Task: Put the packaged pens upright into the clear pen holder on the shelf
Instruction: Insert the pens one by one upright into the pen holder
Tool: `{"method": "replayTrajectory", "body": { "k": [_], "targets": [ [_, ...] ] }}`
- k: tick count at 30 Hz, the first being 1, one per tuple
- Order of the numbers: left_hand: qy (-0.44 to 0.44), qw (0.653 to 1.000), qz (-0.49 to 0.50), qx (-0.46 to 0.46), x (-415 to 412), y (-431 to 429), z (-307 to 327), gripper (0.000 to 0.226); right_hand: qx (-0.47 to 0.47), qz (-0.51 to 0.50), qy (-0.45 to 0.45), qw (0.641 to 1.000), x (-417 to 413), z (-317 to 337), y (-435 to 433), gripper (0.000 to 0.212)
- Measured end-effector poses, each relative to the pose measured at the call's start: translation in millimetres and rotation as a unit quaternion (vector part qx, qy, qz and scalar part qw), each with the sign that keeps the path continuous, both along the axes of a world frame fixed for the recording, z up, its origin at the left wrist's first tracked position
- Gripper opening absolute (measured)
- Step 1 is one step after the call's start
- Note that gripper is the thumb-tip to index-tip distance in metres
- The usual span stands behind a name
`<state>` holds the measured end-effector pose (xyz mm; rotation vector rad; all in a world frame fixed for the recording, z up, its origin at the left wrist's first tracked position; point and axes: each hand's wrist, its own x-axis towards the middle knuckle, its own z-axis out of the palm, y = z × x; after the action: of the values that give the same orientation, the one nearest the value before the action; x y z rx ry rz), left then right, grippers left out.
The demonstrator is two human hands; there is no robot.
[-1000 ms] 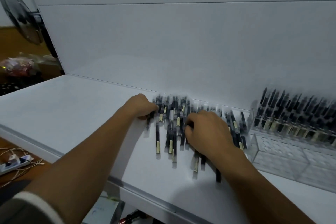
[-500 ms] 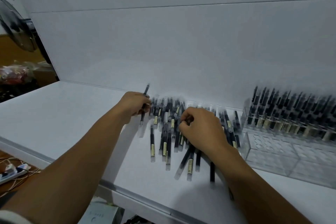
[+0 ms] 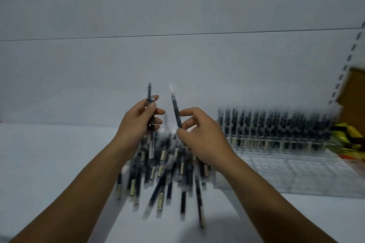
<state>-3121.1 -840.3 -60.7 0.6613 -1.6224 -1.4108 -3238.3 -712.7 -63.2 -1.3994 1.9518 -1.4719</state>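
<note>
A plain white wall (image 3: 177, 6) backs the white shelf (image 3: 49, 154), which looks smooth and hard. A yellow packet (image 3: 347, 138) lies at its far right. The clear holder (image 3: 286, 175) stands on the shelf to my right. Its back rows are full of upright pens (image 3: 276, 124), and the near cells look free, though blur hides detail. A pile (image 3: 162, 173) of sleeved pens lies just beside it, below my hands.

My left hand (image 3: 136, 124) curls round a pen (image 3: 149, 92) at mid-barrel, thumb pressed on it. My right hand (image 3: 201, 136) pinches a second pen (image 3: 174, 104) near its lower end with thumb and forefinger, the other fingers loosely bent. I judge them light and stiff with slick sleeves, so I'd grip mid-barrel.
</note>
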Motion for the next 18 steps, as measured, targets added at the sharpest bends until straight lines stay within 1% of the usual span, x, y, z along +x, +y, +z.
{"method": "replayTrajectory", "body": {
  "k": [4,9,13,16,18],
  "targets": [
    [0.013,0.999,-0.053,0.005,-37.4,25.2,-5.0,0.022,-0.019,-0.049,0.017,0.998,-41.5,6.7,31.1,0.021],
    [0.019,0.994,-0.105,0.006,-79.1,51.8,-14.2,0.022,-0.026,-0.097,-0.009,0.995,-81.7,1.7,55.3,0.006],
    [0.024,0.992,-0.125,0.016,-91.5,59.8,-22.3,0.024,-0.037,-0.121,0.009,0.992,-96.1,-1.3,62.0,0.008],
    [0.03,0.991,-0.131,0.029,-92.3,58.0,-30.6,0.024,-0.045,-0.122,0.001,0.991,-102.7,-1.0,59.3,0.003],
    [0.029,0.989,-0.139,0.043,-90.8,54.8,-37.0,0.024,-0.044,-0.121,-0.004,0.992,-105.4,-1.8,55.2,0.008]
  ]
}}
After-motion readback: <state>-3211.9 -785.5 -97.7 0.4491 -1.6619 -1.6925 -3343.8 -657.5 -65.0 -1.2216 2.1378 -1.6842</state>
